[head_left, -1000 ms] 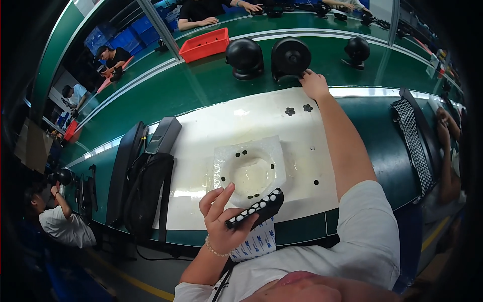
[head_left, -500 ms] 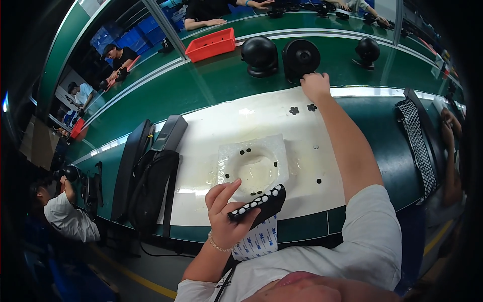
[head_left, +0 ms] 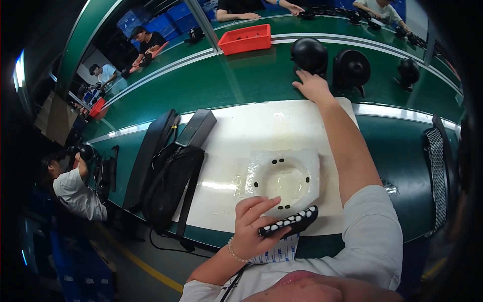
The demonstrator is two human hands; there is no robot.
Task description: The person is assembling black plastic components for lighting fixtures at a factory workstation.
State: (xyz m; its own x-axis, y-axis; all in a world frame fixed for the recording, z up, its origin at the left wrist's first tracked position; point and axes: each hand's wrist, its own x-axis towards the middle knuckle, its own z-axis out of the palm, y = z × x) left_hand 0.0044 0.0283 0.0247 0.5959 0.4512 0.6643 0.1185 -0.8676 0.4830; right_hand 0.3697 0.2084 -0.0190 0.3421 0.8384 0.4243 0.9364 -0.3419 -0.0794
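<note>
My left hand [head_left: 254, 227] holds a black strip studded with white dots [head_left: 291, 222] near the front edge of the white mat [head_left: 236, 136]. Just beyond it lies a white moulded fixture [head_left: 283, 178] with a round hollow and small black pieces on it. My right hand [head_left: 312, 86] is stretched far forward, fingers resting against a black dome-shaped part [head_left: 308, 54] on the green belt [head_left: 241, 80]. A second black round part [head_left: 350, 68] stands right beside it, and a third [head_left: 408, 70] farther right.
A black bag [head_left: 171, 181] and a long black case [head_left: 148, 156] lie left of the mat. A red bin [head_left: 245, 39] sits on the far belt. Other people work at the left [head_left: 75, 189] and along the far benches [head_left: 146, 43]. A patterned strap [head_left: 437, 176] lies at right.
The view has shifted, so the bench appears moved right. My right hand has gone from the mat's far edge to the black dome-shaped part. The left hand keeps the strip.
</note>
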